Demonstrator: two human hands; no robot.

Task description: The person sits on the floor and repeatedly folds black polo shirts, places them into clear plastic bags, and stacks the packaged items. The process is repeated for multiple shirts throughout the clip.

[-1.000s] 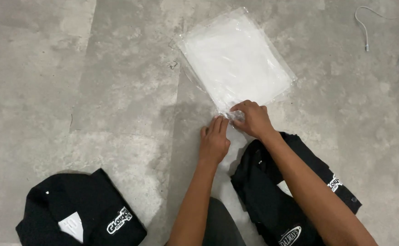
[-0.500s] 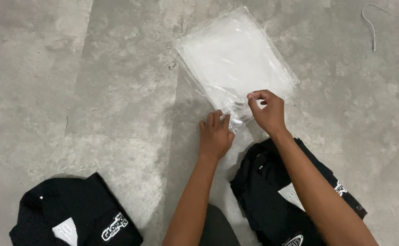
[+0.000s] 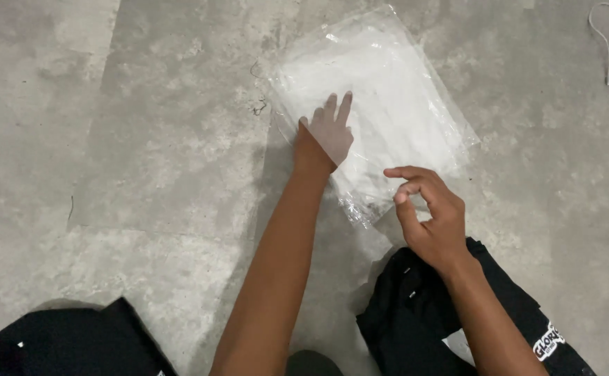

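A clear plastic bag (image 3: 381, 104) containing a folded white garment was observed lying flat on the concrete floor (image 3: 144, 139), in the upper middle of the view. The left hand (image 3: 329, 132) was laid flat on the bag's near left part with the fingers spread and nothing gripped, while the right hand (image 3: 430, 212) was held just above the bag's near edge, fingers loosely curled and thumb near the fingertips, with nothing seen in it. One black garment (image 3: 430, 320) was noted under the right forearm and another black garment (image 3: 68, 345) at the lower left, well apart from the bag.
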